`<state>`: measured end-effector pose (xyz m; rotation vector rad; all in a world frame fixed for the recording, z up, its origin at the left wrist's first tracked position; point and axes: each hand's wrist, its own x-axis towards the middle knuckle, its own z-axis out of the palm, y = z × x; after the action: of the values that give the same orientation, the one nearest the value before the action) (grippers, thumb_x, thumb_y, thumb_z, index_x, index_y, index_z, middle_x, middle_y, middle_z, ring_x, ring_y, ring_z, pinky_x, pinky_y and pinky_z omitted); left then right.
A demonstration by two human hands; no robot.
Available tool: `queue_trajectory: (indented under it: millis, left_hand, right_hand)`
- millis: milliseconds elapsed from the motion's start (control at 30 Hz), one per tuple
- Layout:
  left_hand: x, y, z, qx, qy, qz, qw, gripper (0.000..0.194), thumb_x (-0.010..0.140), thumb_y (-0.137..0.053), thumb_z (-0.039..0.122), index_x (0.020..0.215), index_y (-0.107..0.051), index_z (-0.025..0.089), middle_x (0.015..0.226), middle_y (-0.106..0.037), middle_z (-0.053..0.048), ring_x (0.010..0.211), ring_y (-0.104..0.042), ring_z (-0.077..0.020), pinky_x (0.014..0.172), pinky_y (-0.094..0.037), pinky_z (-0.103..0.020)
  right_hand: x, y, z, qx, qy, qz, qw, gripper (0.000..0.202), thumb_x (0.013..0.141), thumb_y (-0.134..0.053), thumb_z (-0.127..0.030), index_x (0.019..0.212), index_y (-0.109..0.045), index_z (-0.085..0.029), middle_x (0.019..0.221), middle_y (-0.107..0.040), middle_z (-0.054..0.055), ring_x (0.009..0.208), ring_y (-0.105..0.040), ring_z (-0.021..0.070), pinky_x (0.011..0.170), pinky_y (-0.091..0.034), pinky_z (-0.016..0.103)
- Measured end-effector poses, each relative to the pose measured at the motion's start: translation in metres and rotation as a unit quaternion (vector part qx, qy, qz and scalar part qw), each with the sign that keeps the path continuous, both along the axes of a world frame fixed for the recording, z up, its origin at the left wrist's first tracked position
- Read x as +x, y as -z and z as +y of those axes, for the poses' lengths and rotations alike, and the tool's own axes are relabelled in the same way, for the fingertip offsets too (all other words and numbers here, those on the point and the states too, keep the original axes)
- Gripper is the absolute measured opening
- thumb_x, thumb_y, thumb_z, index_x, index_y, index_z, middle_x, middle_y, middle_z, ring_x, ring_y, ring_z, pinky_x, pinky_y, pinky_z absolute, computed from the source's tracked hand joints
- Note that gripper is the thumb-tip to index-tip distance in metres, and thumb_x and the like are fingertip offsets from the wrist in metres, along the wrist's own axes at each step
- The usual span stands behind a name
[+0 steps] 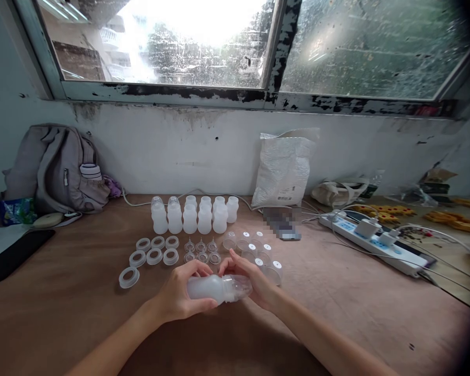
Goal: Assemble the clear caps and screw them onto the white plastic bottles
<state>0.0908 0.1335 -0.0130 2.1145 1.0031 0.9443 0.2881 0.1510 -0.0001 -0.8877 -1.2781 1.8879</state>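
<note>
**Feeding Bottle point(206, 289) Held Over the Bench point(62, 329)**

On the brown bench, white bottles point(190, 219) are standing upright in rows. Nearer, the left hand point(180, 295) is gripping the body of the feeding bottle, tipped sideways; the right hand point(260, 284) holds its clear cap point(237, 288). Between hands and rows lie loose caps point(273, 274), ring collars point(154, 262) and small teats point(201, 247).
</note>
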Motion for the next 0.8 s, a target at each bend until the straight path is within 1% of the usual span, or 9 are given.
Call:
queue_trajectory:
  millis: [100, 267, 367, 500, 667, 800]
  left_hand:
    - [0.001, 0.000, -0.003, -0.007, 0.005, -0.009, 1.000, 0.032, 0.060, -0.071, 0.030, 0.084, -0.054, 0.017, 0.081, -0.058, -0.002, 0.069, -0.053, -0.0151, 0.059, -0.042, -0.025]
    - [0.005, 0.000, -0.008, -0.005, -0.008, -0.017, 1.000, 0.030, 0.058, -0.070, 0.030, 0.078, -0.053, 0.017, 0.075, -0.056, 0.000, 0.063, -0.049, -0.0131, 0.056, -0.039, -0.024]
    - [0.006, 0.000, -0.009, -0.020, -0.010, -0.018, 1.000, 0.030, 0.058, -0.070, 0.032, 0.078, -0.053, 0.017, 0.073, -0.055, 0.000, 0.062, -0.049, -0.0130, 0.055, -0.038, -0.023]
    - [0.006, -0.001, -0.010, -0.028, -0.009, -0.012, 1.000, 0.030, 0.059, -0.069, 0.034, 0.077, -0.053, 0.017, 0.072, -0.054, 0.001, 0.061, -0.047, -0.0125, 0.054, -0.037, -0.023]
    - [0.008, -0.001, -0.012, -0.023, -0.015, -0.006, 1.000, 0.030, 0.060, -0.068, 0.036, 0.078, -0.053, 0.018, 0.071, -0.053, 0.000, 0.060, -0.047, -0.0126, 0.054, -0.036, -0.023]
    - [0.009, 0.000, -0.013, -0.010, -0.017, 0.007, 1.000, 0.029, 0.062, -0.067, 0.036, 0.078, -0.053, 0.018, 0.073, -0.054, 0.000, 0.062, -0.048, -0.0130, 0.055, -0.037, -0.023]
  right_hand:
    - [-0.002, 0.003, -0.003, -0.014, -0.004, 0.016, 1.000, 0.050, 0.082, -0.035, -0.059, 0.067, -0.056, -0.015, 0.064, -0.050, 0.000, 0.054, -0.046, 0.0099, 0.047, -0.034, 0.019]
    - [-0.006, 0.004, -0.010, -0.008, 0.007, 0.008, 1.000, 0.045, 0.081, -0.039, -0.055, 0.064, -0.053, -0.015, 0.062, -0.047, -0.001, 0.052, -0.044, 0.0093, 0.046, -0.032, 0.019]
    - [-0.007, 0.004, -0.013, 0.007, 0.022, -0.007, 1.000, 0.045, 0.079, -0.042, -0.056, 0.063, -0.052, -0.016, 0.061, -0.047, -0.001, 0.052, -0.043, 0.0094, 0.046, -0.031, 0.019]
    - [-0.008, 0.005, -0.013, 0.004, 0.026, -0.010, 1.000, 0.043, 0.079, -0.043, -0.054, 0.062, -0.051, -0.015, 0.060, -0.046, -0.001, 0.051, -0.042, 0.0093, 0.044, -0.030, 0.019]
    - [-0.008, 0.006, -0.013, -0.001, 0.029, -0.012, 1.000, 0.042, 0.078, -0.045, -0.053, 0.062, -0.051, -0.015, 0.060, -0.044, -0.001, 0.050, -0.040, 0.0092, 0.043, -0.031, 0.019]
    - [-0.008, 0.006, -0.012, -0.002, 0.025, -0.020, 0.999, 0.039, 0.077, -0.047, -0.051, 0.061, -0.051, -0.015, 0.060, -0.043, -0.001, 0.050, -0.040, 0.0090, 0.043, -0.031, 0.019]
